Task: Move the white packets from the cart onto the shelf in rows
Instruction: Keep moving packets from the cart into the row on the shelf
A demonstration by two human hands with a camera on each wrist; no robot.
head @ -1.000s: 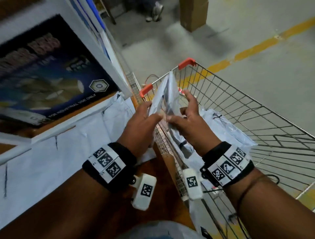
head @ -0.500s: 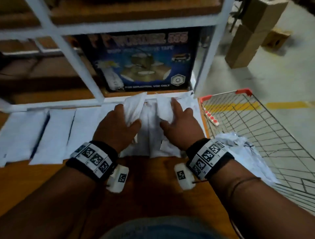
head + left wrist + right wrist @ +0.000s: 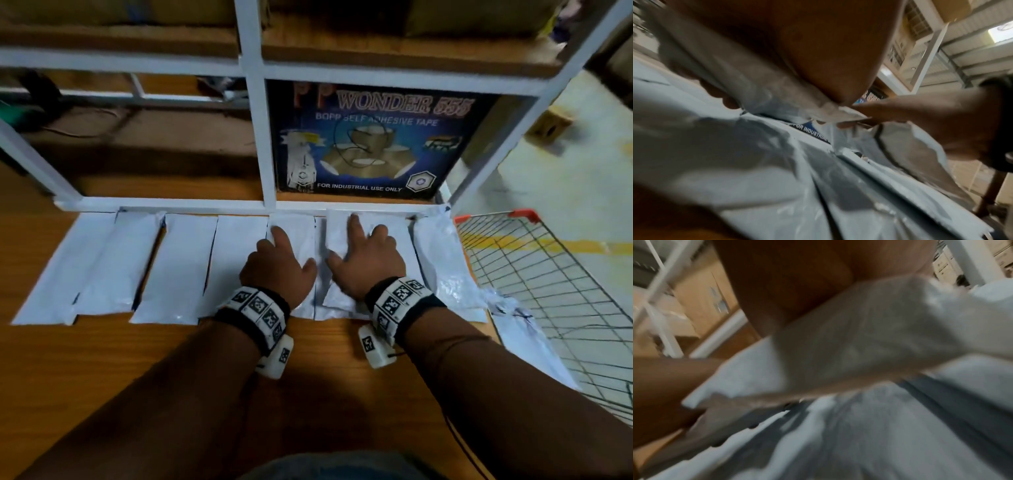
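Packets (image 3: 191, 267) are now being laid flat in a row on the shelf (image 3: 102, 359), where half a second ago two were being lowered. Left hand (image 3: 279, 270) and right hand (image 3: 368, 263) are being pressed, fingers spread, onto adjacent packets. At 3 o'clock, more packets (image 3: 520, 329) are being left at the cart (image 3: 561, 298).

Blue tape box (image 3: 370, 144) behind white frame (image 3: 260, 137)

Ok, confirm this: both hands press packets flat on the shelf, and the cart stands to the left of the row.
Wrong side. In the head view the cart stands to the right of the row; the left hand and right hand do press packets on the shelf.
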